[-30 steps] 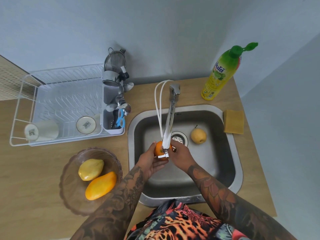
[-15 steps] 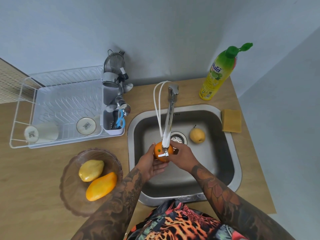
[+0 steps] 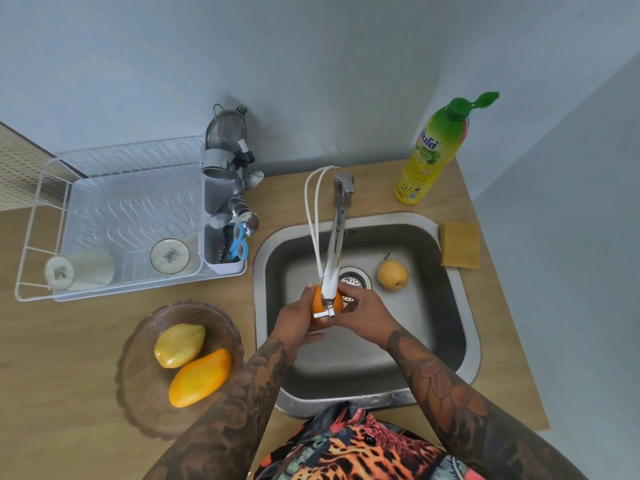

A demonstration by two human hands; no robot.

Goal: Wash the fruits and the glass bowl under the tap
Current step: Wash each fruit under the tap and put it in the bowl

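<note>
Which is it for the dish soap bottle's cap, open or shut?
Open. The dish soap bottle stands on the counter behind the sink, and its green flip lid is swung back off the cap.

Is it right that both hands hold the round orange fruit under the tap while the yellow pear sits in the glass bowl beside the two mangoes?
Not quite. The head view shows the yellow pear lying in the steel sink, right of the drain, not in the glass bowl. The rest stands: the left hand and right hand hold the round orange fruit under the tap, and the two mangoes lie in the bowl.
</note>
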